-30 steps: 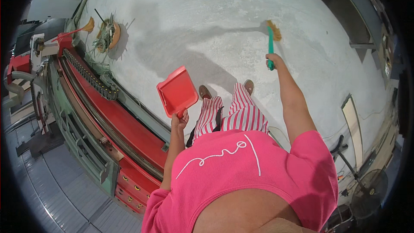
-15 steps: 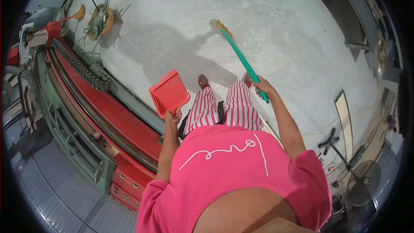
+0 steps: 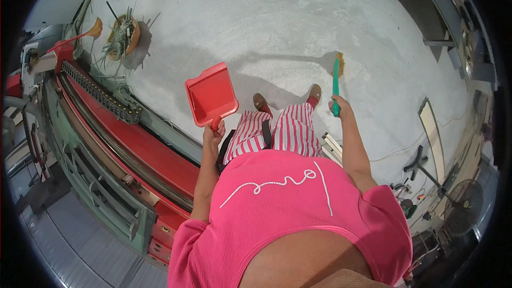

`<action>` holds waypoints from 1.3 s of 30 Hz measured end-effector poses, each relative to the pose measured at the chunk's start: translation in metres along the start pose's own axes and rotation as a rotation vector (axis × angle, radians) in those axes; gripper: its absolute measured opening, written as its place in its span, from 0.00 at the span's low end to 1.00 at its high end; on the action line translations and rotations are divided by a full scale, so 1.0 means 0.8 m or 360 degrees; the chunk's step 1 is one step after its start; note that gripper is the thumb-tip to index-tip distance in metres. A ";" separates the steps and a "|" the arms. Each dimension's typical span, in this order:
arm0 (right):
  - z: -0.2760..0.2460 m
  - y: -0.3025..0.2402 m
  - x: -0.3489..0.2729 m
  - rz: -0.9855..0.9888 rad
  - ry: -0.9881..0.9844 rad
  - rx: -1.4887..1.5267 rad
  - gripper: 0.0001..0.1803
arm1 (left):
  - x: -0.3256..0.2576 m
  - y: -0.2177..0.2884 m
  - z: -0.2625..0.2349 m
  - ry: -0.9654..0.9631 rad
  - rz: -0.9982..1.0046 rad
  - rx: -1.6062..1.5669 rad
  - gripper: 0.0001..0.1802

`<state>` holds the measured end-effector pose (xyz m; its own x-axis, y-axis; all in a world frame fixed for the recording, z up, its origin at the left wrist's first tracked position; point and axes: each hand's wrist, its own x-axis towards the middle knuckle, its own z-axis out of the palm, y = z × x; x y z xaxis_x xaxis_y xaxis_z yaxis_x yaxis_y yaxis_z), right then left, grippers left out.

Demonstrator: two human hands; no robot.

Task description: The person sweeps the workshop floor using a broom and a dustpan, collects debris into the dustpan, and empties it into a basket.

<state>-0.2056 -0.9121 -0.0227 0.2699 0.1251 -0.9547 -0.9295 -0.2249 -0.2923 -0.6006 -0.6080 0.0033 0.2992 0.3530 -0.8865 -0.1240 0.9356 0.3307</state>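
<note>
My left hand [image 3: 214,134] is closed round the short handle of a red dustpan [image 3: 213,96], whose open scoop faces up and away from me. My right hand [image 3: 341,108] grips the green handle of a broom [image 3: 336,81] near its end. The broom's yellow-brown bristles [image 3: 340,63] point away from me, over the concrete floor [image 3: 277,26]. Both arms reach forward on either side of my striped trousers, the dustpan left of my feet and the broom to their right.
A long red and green machine [image 3: 128,138] with a black cable chain [image 3: 98,93] runs along the left. Beyond it stands an orange basket [image 3: 133,40] full of green strips, beside another broom [image 3: 95,28]. At right are a standing fan [image 3: 463,205] and a pale board [image 3: 432,138].
The broom has swung to the right and now points nearly straight ahead, looking foreshortened. The dustpan has moved a little farther forward and turned. My feet show more fully.
</note>
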 end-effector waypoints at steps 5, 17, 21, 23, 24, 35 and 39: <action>0.092 0.029 0.048 -0.0244 -0.0114 -0.0449 0.09 | -0.011 0.010 -0.016 0.0263 0.0018 0.0052 0.17; 0.186 0.066 -0.104 -0.0196 -0.0815 -0.0208 0.17 | -0.024 0.010 -0.075 0.0567 -0.0005 -0.0210 0.17; 0.112 0.082 -0.124 -0.0316 -0.0512 -0.0200 0.18 | -0.014 0.015 -0.084 0.0532 -0.0044 -0.0197 0.18; 0.078 0.087 -0.124 -0.0307 -0.0322 -0.0144 0.17 | -0.010 0.016 -0.093 0.0365 -0.0029 -0.0244 0.18; 0.062 0.090 -0.118 -0.0285 -0.0227 -0.0117 0.15 | -0.009 0.017 -0.094 0.0365 -0.0032 -0.0235 0.18; 0.067 0.100 -0.030 -0.0054 -0.0124 0.0029 0.08 | -0.004 0.017 -0.069 0.0287 -0.0094 -0.0041 0.16; 0.155 0.125 -0.055 -0.0181 -0.0242 -0.0185 0.10 | -0.011 0.014 -0.062 0.0308 -0.0083 0.0025 0.17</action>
<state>-0.3418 -0.8205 -0.0032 0.3223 0.2987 -0.8983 -0.8576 -0.3097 -0.4106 -0.6517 -0.6009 -0.0012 0.1171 0.2967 -0.9478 -0.0976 0.9532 0.2863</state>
